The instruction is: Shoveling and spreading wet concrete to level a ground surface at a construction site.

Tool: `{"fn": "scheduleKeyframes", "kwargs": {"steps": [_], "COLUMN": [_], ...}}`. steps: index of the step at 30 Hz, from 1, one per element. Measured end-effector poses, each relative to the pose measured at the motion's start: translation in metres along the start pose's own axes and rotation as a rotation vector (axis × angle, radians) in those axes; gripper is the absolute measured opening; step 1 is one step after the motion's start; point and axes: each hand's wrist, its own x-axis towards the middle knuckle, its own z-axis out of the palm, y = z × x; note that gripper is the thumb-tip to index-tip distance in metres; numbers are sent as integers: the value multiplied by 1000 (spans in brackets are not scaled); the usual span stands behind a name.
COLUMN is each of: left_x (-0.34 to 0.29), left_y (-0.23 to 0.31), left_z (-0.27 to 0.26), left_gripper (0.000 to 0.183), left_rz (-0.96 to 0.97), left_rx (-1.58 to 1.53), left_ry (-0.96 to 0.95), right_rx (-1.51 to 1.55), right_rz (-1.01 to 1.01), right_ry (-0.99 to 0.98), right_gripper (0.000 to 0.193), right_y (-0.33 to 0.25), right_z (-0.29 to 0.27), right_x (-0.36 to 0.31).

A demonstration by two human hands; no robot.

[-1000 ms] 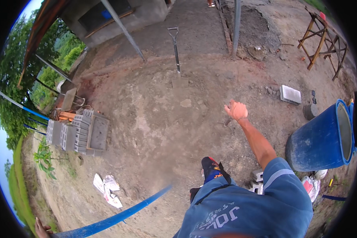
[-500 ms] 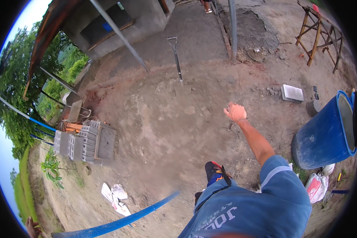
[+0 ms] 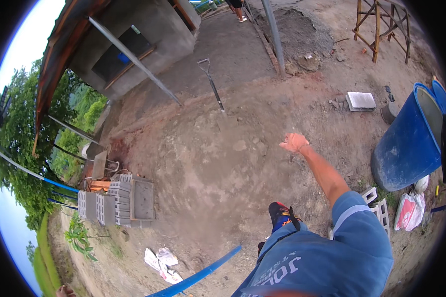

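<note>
My right hand [image 3: 295, 142] is held out in front of me over bare dirt, its fingers curled in and nothing visible in them. A thin band circles its wrist. Only a sliver of my left hand [image 3: 65, 291] shows at the lower left rim, and its fingers are mostly cut off. Ahead, a shovel [image 3: 212, 88] stands tilted, its D-shaped handle up and its blade on a low spread of grey-brown material [image 3: 198, 158]. Neither hand touches it. My shoe [image 3: 279, 213] is on the ground below.
Hollow concrete blocks [image 3: 121, 198] are stacked left, beside a wheelbarrow [image 3: 100, 166]. A blue pole [image 3: 200, 272] crosses low in front. Right are a blue drum [image 3: 404, 141], a grey block [image 3: 361, 101], sacks [image 3: 410, 210] and a wooden trestle [image 3: 376, 32]. Another person [image 3: 239, 11] stands far ahead.
The whole view has shifted and tilted slightly. My left hand has dropped further out at the lower left rim. My right hand stays extended, fingers still curled.
</note>
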Motion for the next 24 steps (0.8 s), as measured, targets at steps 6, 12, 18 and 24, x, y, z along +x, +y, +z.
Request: {"fn": "scheduleKeyframes", "kwargs": {"steps": [6, 12, 18, 24], "left_x": [18, 36, 46, 61], "left_y": [-18, -38, -62, -76], "left_z": [7, 14, 14, 13], "left_gripper": [55, 54, 53, 51], "left_rz": [-27, -58, -92, -117], "left_rx": [-23, -37, -39, -45], "left_ry": [-17, -29, -34, -45], "right_rx": [4, -56, -74, -50], "right_rz": [151, 120, 12, 36], "right_ry": [-308, -200, -103, -137], "right_gripper": [51, 46, 41, 38], "right_y": [-12, -8, -24, -18], "right_z": [-22, 1, 6, 5], "right_x": [2, 20, 13, 12]}}
